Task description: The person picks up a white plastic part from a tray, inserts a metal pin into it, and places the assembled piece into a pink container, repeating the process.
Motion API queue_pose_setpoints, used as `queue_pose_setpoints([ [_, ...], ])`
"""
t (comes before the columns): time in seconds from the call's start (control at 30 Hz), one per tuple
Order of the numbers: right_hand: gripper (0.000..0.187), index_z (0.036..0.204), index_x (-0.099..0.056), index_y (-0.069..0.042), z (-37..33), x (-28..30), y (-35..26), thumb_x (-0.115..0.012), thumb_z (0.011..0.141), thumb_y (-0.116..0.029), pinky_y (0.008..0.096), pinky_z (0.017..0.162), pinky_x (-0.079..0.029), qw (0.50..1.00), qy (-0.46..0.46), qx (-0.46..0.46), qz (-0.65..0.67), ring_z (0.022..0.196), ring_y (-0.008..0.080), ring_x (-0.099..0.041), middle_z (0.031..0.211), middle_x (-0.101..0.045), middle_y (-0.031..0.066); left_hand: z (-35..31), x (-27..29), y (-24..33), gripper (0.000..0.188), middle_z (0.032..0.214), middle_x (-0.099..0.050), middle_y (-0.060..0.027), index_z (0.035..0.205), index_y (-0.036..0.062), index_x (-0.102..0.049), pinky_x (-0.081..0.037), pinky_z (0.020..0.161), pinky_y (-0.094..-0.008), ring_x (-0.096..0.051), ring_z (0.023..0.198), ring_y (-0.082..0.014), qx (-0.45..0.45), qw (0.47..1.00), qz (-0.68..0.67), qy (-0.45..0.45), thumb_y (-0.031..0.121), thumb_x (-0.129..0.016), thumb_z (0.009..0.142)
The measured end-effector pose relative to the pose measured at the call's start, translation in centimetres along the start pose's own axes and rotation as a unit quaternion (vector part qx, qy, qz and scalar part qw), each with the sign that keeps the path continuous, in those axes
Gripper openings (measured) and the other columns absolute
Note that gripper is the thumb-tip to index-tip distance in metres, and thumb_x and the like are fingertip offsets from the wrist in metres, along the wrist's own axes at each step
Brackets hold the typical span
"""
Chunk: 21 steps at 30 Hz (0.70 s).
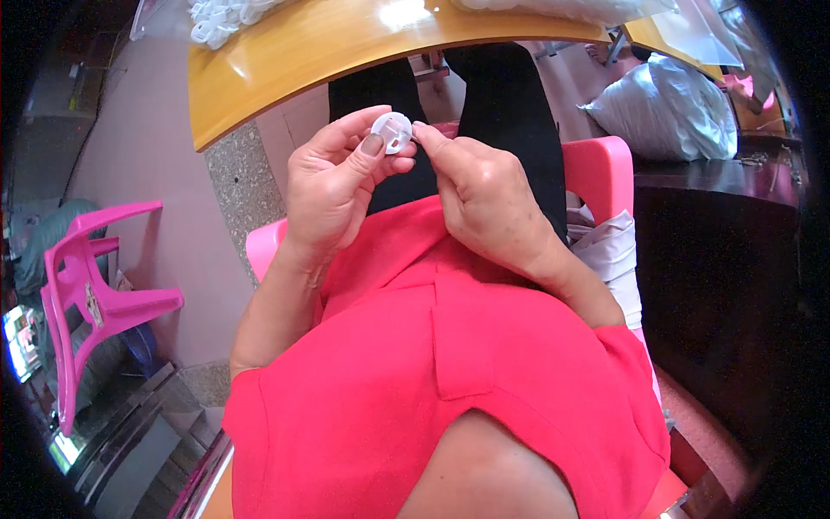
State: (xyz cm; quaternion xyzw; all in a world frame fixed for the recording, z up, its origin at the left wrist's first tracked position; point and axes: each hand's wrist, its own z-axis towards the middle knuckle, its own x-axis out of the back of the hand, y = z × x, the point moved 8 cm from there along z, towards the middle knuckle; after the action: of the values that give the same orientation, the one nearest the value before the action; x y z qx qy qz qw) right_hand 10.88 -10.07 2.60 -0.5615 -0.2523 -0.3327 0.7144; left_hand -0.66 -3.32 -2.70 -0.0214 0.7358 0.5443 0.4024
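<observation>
A small round white plastic piece point(395, 127), with a raised rim and a recess in its face, is held above my lap. My left hand point(331, 173) grips it from the left, thumb on the near edge and fingers behind. From the right, the curled fingers of my right hand point(491, 190) come up to its edge. The fingertips there are closed together at the rim, and whatever they pinch is too small or hidden to make out.
Just beyond my hands is the curved edge of a yellow wooden table point(259, 82). On it lie white plastic rings point(226, 17) at the far left. A stuffed white sack point(666, 108) sits at the right, and a pink plastic stool point(99, 298) at the left.
</observation>
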Motion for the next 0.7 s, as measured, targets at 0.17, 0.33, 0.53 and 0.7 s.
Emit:
queue_pose_setpoints([
  [0.17,0.036,0.115,-0.055,0.000,-0.03,-0.13,0.07,-0.055,0.079,0.001,0.0402,0.058,-0.051,0.999,0.013,0.025,-0.016,0.067,0.0341,-0.062,0.077,-0.060,0.0185,0.02,-0.06,-0.13,0.028,0.105,-0.063,-0.0167,0.118,-0.0052,-0.055,-0.056,0.078,-0.0352,-0.064,0.091,-0.0237,0.003,1.000,0.003,0.001,0.003,-0.055,0.091],
  [0.33,0.035,0.114,-0.053,0.000,0.01,-0.18,-0.18,-0.055,0.080,-0.004,0.0425,0.052,-0.050,0.998,0.020,0.045,-0.027,0.061,0.0342,-0.061,0.071,-0.059,0.0180,0.02,-0.05,-0.12,0.028,0.105,-0.063,-0.0167,0.118,-0.0050,-0.055,-0.056,0.078,-0.0354,-0.064,0.090,-0.0237,0.009,1.000,-0.007,0.003,0.003,-0.054,0.091],
  [0.53,0.035,0.114,-0.054,0.001,0.07,-0.28,-0.21,-0.054,0.079,-0.005,0.0423,0.052,-0.050,0.998,0.023,0.052,-0.035,0.060,0.0339,-0.061,0.071,-0.059,0.0178,0.12,0.16,-0.17,0.028,0.104,-0.063,-0.0173,0.117,-0.0057,-0.055,-0.056,0.078,-0.0349,-0.064,0.090,-0.0231,0.000,1.000,0.003,0.003,0.003,-0.055,0.091],
  [0.7,0.032,0.110,-0.055,0.000,0.06,-0.39,-0.34,-0.054,0.078,-0.005,0.0422,0.053,-0.051,0.998,0.007,0.040,-0.047,0.061,0.0334,-0.062,0.071,-0.059,0.0169,0.04,0.11,0.08,0.028,0.103,-0.064,-0.0172,0.116,-0.0061,-0.056,-0.056,0.079,-0.0339,-0.065,0.090,-0.0221,-0.017,0.999,0.039,-0.010,0.002,-0.057,0.090],
])
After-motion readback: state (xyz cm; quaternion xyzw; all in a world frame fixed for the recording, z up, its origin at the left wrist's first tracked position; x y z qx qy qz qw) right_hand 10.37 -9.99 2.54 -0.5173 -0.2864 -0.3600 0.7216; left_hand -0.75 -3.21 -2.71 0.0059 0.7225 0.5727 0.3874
